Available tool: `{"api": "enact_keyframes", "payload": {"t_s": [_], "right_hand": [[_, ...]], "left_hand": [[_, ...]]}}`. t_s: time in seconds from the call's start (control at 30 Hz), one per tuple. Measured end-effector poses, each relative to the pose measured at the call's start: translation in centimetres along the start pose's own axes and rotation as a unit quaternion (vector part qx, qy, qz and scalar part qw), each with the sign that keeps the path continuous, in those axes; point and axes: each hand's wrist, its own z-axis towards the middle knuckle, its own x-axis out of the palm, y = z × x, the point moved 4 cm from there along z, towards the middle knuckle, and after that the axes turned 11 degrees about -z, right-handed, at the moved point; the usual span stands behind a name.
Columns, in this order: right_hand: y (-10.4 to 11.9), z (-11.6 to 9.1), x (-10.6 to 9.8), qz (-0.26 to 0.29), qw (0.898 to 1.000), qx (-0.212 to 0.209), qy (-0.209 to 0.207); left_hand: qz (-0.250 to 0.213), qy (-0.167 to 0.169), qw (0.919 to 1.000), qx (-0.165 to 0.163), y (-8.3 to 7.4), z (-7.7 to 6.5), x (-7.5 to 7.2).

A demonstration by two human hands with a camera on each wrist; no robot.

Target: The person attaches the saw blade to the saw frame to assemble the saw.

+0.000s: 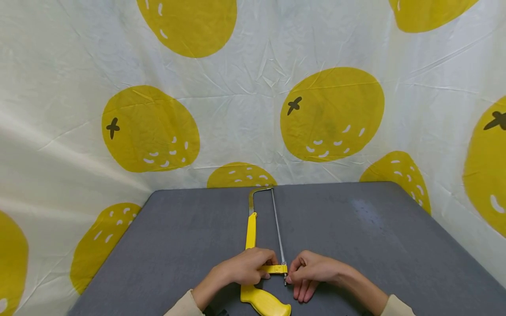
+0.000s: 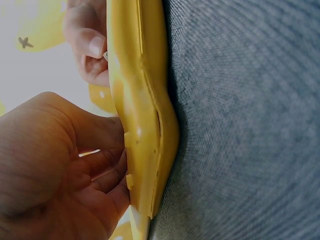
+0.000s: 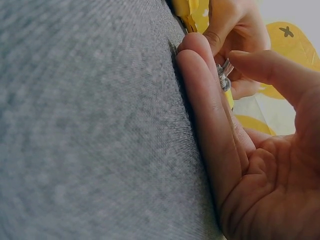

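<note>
A hacksaw (image 1: 251, 232) with a yellow handle lies on the grey table, its metal bow toward the back wall. Its thin blade (image 1: 278, 228) runs along the right side. My left hand (image 1: 251, 265) grips the yellow crosspiece at the near end, thumb and fingers on either side. At that crosspiece's tip, my right hand (image 1: 312, 270) pinches the small metal wing nut (image 1: 285, 281) with thumb and forefinger. The right wrist view shows the wing nut (image 3: 224, 79) by the thumb tip; the other fingers rest on the table. Yellow handle (image 2: 142, 120) fills the middle of the left wrist view.
The grey table (image 1: 189, 228) reaches to a white cloth backdrop (image 1: 245, 123) printed with large yellow fruits. A pale smudge (image 1: 367, 210) marks the tabletop at the right rear. The saw's grip (image 1: 269, 303) points toward the near edge.
</note>
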Motion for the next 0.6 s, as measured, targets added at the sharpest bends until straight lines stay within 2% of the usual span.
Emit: {"api": "enact_keyframes", "payload": {"t_s": [0.6], "right_hand": [[0.14,-0.07,0.04,0.006,1.0,-0.001,0.006]], "left_hand": [[-0.003,-0.002,1.0,0.001,0.06,-0.06,0.04]]}}
